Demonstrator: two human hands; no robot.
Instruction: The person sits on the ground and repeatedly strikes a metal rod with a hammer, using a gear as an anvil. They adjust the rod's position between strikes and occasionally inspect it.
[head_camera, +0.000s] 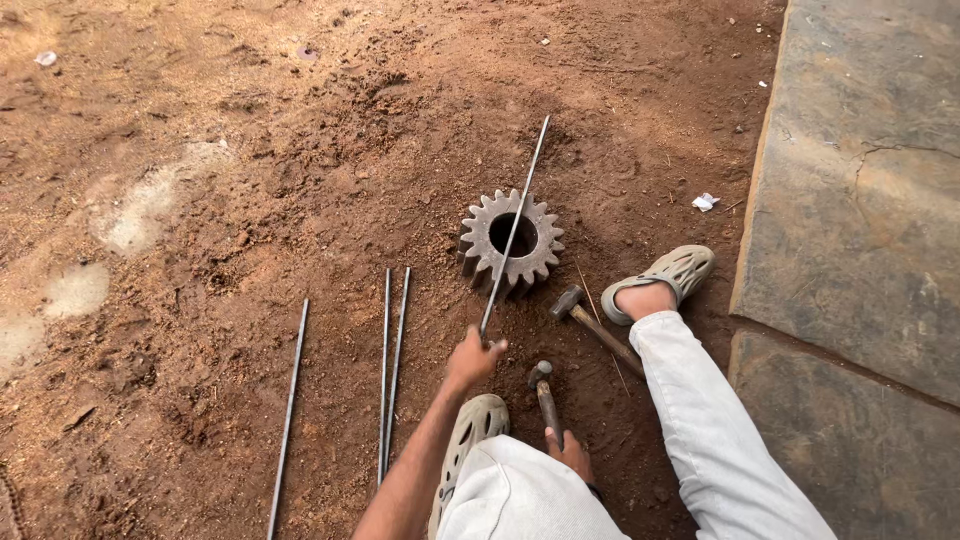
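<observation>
Bottom centre: right hand (570, 452) wrapped round the handle of a small hammer (545, 392), head up. Just left, left hand (472, 357) pinches the near end of a thin steel rod (512, 235), which lies across the toothed gear (511, 243) at frame centre. Rod likely stiff but springy, light; best gripped low. Gear looks heavy, a steady anvil. Spare rods (392, 370) lie on dirt, lower left.

- Even, soft daylight covers the whole view, with no glare.
- Shadows are faint and short.
- The focus is sharp throughout.
- The edges bend slightly, as through a wide lens.
</observation>
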